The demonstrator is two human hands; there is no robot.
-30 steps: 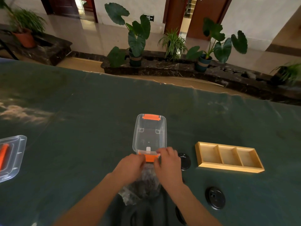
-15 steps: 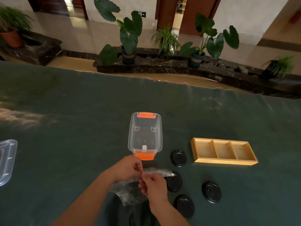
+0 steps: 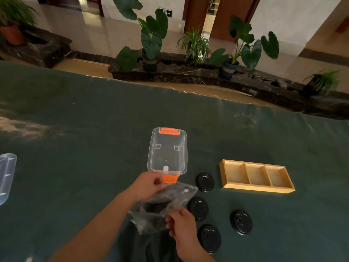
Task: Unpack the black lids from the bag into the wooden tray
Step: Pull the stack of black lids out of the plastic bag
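Note:
A crumpled clear plastic bag (image 3: pixel 166 203) hangs just above the green table, held between both hands. My left hand (image 3: pixel 149 183) pinches its far upper edge, my right hand (image 3: pixel 181 222) pinches its near edge, and the mouth is pulled apart. Something dark shows inside the bag. Several black round lids lie loose on the table to the right: one (image 3: pixel 204 182) beside the tray, one (image 3: pixel 198 208) by the bag, one (image 3: pixel 209 238) near my right wrist, one (image 3: pixel 241 221) further right. The wooden tray (image 3: pixel 224 174) with three bare compartments sits at the right.
A clear plastic box (image 3: pixel 167 150) with orange latches stands open just beyond my left hand. Its clear cover (image 3: pixel 6 176) lies at the table's left edge. The green cloth table (image 3: pixel 85 148) stretches far back; potted plants stand beyond it.
Both hands drew back from the clear box with the bag. They have since moved apart, spreading the bag's mouth wider. More loose lids have come into sight at the right.

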